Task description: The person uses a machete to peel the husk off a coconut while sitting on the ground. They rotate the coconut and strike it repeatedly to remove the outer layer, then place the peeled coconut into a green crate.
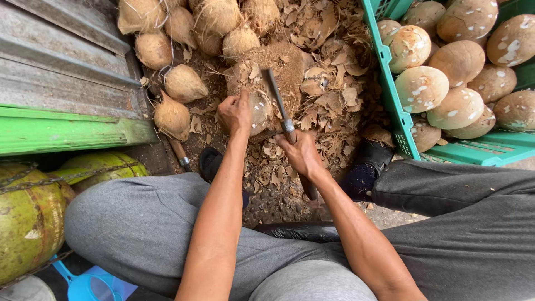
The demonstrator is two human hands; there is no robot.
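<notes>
Coconut [259,113] under left hand [234,113], knife [280,106] in right hand [301,153].

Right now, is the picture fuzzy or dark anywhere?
Head view: soft, even daylight, no glare. The left hand, coconut, right hand and knife look sharp. Darkest under the green ledge. The crate bends at the edge.

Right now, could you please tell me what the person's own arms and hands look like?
Both arms are bare to the frame's edge: no sleeves show. The left hand and right hand wear no gloves, rings or watch. The forearms are lean. Grey trousers cover the legs.
</notes>
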